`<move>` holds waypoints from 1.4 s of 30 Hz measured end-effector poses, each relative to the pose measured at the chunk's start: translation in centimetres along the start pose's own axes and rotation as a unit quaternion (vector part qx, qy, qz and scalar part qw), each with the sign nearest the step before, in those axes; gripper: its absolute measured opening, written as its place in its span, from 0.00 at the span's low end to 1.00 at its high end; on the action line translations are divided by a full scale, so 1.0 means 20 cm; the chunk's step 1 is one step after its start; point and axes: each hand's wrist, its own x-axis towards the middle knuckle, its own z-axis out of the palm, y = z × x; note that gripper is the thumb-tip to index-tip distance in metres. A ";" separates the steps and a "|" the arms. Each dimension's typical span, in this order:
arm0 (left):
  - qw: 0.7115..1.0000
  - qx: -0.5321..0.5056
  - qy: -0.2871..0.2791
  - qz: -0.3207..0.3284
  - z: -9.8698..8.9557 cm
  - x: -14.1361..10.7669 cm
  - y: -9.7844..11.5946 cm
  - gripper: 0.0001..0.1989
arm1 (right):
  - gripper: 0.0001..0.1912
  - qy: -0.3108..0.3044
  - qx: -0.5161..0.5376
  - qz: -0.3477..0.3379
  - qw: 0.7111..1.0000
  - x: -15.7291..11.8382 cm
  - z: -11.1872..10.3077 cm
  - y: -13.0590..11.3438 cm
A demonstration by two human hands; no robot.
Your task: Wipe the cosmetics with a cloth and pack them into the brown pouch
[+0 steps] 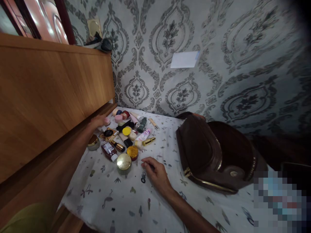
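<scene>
My left hand [98,121] is at the far left of the cloth, its fingers at a small pink-lidded jar [107,121]; whether they grip it is hard to make out. Near the middle of the cloth, my right hand [155,171] rests with curled fingers, right of a gold-lidded jar [124,162] and an amber-lidded jar [132,152]. Several cosmetics lie in a pile between the hands, among them a yellow-lidded jar [126,130], a dark red bottle [109,150], a gold tube [148,141] and a white-pink tube [144,134]. Another gold-lidded jar [93,141] stands beside my left forearm.
A brown leather bag [199,149] stands open on the right of the patterned cloth [131,200]. A wooden cabinet [53,90] borders the left side, with dark items on top. Patterned wallpaper [136,64] with a white paper [185,59] rises behind. The lower right corner is pixelated.
</scene>
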 end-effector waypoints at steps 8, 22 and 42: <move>0.997 0.070 -0.034 -0.023 0.01 0.11 0.04 0.42 | 0.14 0.000 0.007 -0.002 1.000 0.00 0.00 0.01; 0.989 0.060 -0.087 0.099 -0.02 -0.15 0.03 0.38 | 0.13 0.000 0.000 -0.021 1.000 0.00 0.00 0.00; 0.993 0.003 -0.028 0.112 -0.03 -0.20 0.00 0.31 | 0.12 0.004 0.009 -0.029 1.000 -0.01 0.00 -0.01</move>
